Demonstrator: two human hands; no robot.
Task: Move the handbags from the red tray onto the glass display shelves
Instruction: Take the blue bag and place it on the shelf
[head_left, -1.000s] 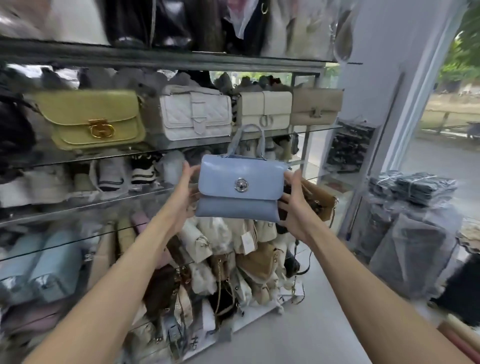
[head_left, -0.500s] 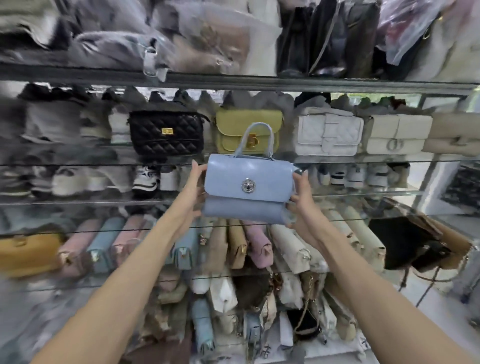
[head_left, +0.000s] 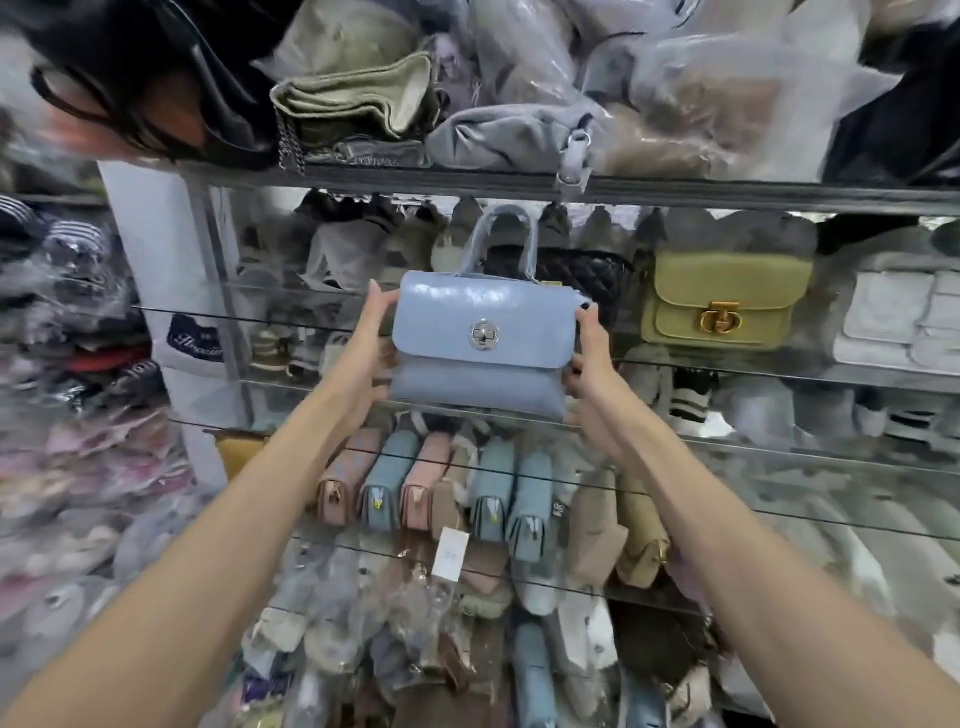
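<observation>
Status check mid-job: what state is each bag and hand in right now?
Light blue leather handbag with silver turn-lock: flap closed, handle upright, held up between both hands.
Left hand: grips the blue bag's left side.
Right hand: grips its right side.
Olive-green flap handbag with gold clasp: closed, standing on a glass shelf.
Black quilted handbag: upright, partly hidden behind the blue bag.

Glass shelves (head_left: 779, 449) on a metal frame (head_left: 217, 291) are spanning the view. A white pillar (head_left: 148, 249) bearing a dark label (head_left: 195, 338) is standing at the left end.
</observation>
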